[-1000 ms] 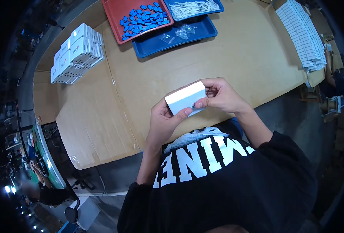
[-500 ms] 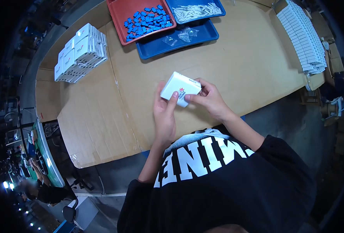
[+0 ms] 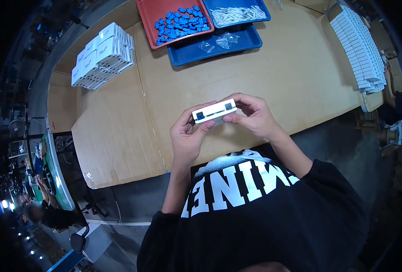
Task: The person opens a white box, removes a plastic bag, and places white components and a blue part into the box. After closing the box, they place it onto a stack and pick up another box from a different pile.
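Between both hands is a small flat white plastic box (image 3: 215,111), held above the cardboard-covered table near its front edge. One narrow side faces me, showing two dark square openings with a long slot between them. A bit of blue shows at the left opening. My left hand (image 3: 186,134) is closed on the box's left end, thumb on the near side. Around the right end, my right hand (image 3: 258,119) grips with its thumb below and fingers behind. The printed face seen earlier is turned out of sight.
Similar white boxes (image 3: 102,58) are stacked at the left. A red tray (image 3: 153,34) holds blue plastic pieces, beside a blue tray (image 3: 267,17) of white sticks. Clear bags lie in a lower blue tray (image 3: 183,59). More white pieces (image 3: 356,47) are stacked at the right. Another person (image 3: 51,213) sits far left.
The white box has been tipped from its printed face to its narrow side with the openings. Both hands have shifted their hold toward its ends. The view has moved slightly.
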{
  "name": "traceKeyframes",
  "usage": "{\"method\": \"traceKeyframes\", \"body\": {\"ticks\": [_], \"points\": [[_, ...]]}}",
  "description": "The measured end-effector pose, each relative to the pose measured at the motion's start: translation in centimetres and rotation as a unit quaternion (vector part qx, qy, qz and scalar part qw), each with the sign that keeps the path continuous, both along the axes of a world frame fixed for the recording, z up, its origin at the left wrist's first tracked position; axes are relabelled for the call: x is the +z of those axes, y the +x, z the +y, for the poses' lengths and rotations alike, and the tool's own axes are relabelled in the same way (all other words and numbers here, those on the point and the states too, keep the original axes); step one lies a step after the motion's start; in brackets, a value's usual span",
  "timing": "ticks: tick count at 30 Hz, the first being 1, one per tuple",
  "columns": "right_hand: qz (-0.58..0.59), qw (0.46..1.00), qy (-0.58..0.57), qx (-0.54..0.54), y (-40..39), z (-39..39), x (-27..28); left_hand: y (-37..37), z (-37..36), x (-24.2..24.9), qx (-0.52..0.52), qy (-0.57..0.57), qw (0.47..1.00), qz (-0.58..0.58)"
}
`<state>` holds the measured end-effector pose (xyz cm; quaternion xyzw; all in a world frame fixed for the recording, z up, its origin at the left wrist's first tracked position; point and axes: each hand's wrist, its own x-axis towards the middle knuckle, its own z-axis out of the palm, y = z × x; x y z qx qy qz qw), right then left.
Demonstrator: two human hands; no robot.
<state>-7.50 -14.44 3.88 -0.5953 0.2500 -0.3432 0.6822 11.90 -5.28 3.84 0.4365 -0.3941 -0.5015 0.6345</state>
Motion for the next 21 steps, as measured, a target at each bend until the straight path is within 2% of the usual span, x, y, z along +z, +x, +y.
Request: {"method": "traceKeyframes", "body": {"ticks": [1, 3, 12, 16, 18, 19, 21], "points": [[0.000, 1.000, 0.002, 0.000, -0.1, 0.0, 0.1, 0.1, 0.3, 0.2, 0.000, 0.002, 1.000, 0.000], [-0.002, 0.997, -0.081, 0.014, -0.4, 0.0, 0.2, 0.2, 0.6, 0.4, -0.006, -0.017, 0.999, -0.049], [-0.004, 0.986, -0.166, -0.026, -0.3, 0.4, 0.3, -0.3, 1.0, 0.6, 0.003, -0.041, 0.998, -0.037], [-0.003, 0.985, -0.170, -0.010, -0.7, 0.8, 0.6, -0.1, 1.3, 0.6, -0.001, -0.043, 0.998, -0.039], [-0.030, 0.995, -0.097, -0.006, -0.7, 1.2, 0.8, 0.2, 1.6, 0.8, -0.011, -0.042, 0.995, -0.088], [-0.033, 0.994, -0.101, -0.006, -0.6, 1.5, 1.0, 0.0, 1.5, 1.0, -0.010, -0.046, 0.995, -0.090], [-0.061, 0.998, 0.014, -0.017, -0.7, 2.2, 1.3, -0.7, 1.1, 1.7, 0.001, -0.087, 0.996, 0.017]]}}
